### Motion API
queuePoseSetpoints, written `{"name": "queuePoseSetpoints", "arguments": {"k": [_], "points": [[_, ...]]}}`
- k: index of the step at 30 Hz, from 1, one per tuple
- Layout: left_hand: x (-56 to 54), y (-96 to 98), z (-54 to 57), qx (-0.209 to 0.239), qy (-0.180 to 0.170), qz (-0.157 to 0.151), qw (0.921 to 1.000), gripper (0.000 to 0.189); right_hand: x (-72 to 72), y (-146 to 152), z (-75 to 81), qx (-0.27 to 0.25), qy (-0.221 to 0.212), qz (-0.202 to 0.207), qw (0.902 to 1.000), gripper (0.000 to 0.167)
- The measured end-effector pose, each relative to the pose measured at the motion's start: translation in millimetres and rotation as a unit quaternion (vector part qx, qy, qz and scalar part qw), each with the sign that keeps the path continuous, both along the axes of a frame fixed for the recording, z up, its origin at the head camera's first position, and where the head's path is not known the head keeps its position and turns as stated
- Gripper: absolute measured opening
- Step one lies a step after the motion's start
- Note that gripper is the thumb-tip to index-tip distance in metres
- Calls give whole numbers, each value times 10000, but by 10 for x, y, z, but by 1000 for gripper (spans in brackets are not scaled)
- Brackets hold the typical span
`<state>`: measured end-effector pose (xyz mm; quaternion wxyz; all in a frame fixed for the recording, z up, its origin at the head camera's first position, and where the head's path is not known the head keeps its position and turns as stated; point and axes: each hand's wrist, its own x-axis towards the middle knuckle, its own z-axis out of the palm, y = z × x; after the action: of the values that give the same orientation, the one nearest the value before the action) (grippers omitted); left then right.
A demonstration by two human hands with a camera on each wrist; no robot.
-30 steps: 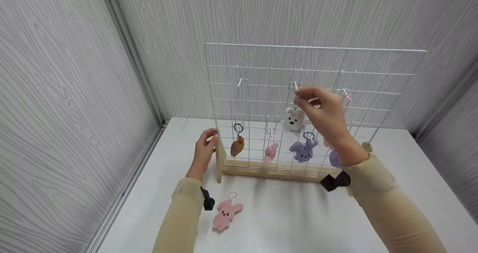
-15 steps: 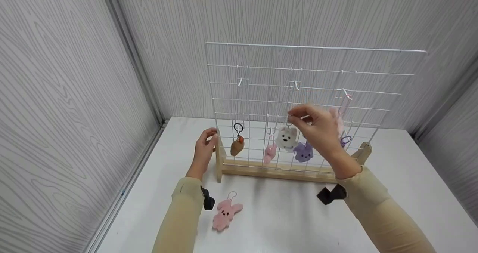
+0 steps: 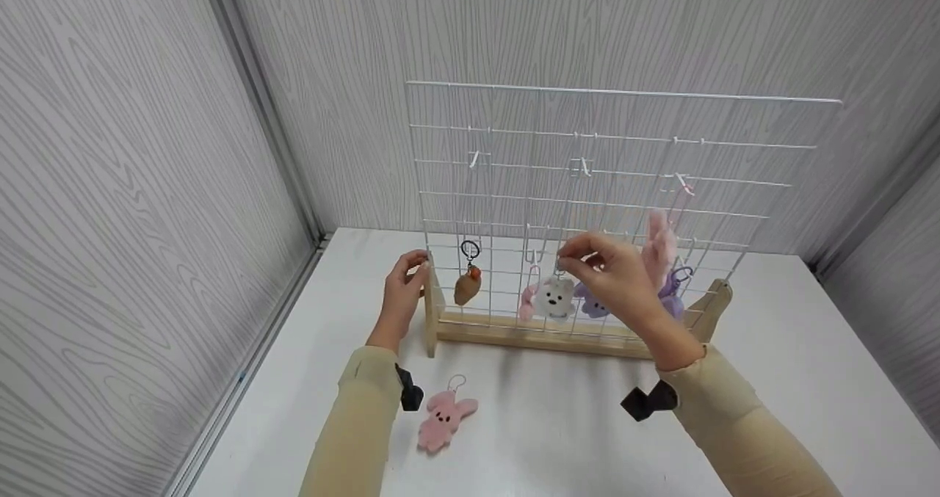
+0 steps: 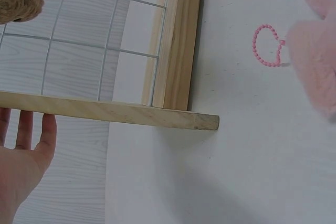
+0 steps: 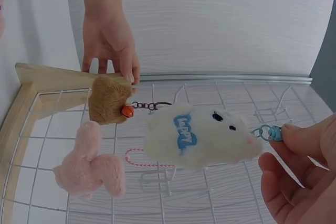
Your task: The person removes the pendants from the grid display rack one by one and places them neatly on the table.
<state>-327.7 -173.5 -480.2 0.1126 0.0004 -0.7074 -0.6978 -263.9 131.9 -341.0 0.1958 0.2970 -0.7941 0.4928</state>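
Observation:
My right hand pinches the blue clasp of a white plush dog-like keychain, which hangs below the fingers in front of the rack's lower part. Blue lettering marks its belly in the right wrist view. My left hand holds the left wooden end post of a white wire grid rack, its fingertips against the outer side. Behind the white keychain hang a pink plush keychain and a purple plush keychain, both partly hidden. A brown plush keychain with an orange bell hangs near my left hand.
A pink bunny keychain lies on the white table in front of the rack. Bare hooks stick out at the upper left and upper middle. Pink plush and purple plush hang at the right.
My right hand has moved down and slightly left with the white keychain, away from the upper middle hook, which now shows bare. The left hand stays on the post.

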Motion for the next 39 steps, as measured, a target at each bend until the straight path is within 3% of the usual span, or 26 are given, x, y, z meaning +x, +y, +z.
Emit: {"name": "queuePoseSetpoints", "arguments": {"k": [9, 17, 29, 39], "points": [[-15, 12, -3, -17, -59, -34, 10000, 27, 79, -26, -216, 91, -416, 144, 9990, 8], [-9, 22, 0, 25, -38, -13, 10000, 27, 175, -99, -380, 115, -214, 442, 9987, 9], [-2, 4, -14, 28, -63, -13, 10000, 27, 285, -173, -693, 248, -549, 737, 9955, 6], [1, 3, -18, 85, 60, 29, 9999, 26, 391, -266, -888, 21, -400, 890, 9952, 15]]}}
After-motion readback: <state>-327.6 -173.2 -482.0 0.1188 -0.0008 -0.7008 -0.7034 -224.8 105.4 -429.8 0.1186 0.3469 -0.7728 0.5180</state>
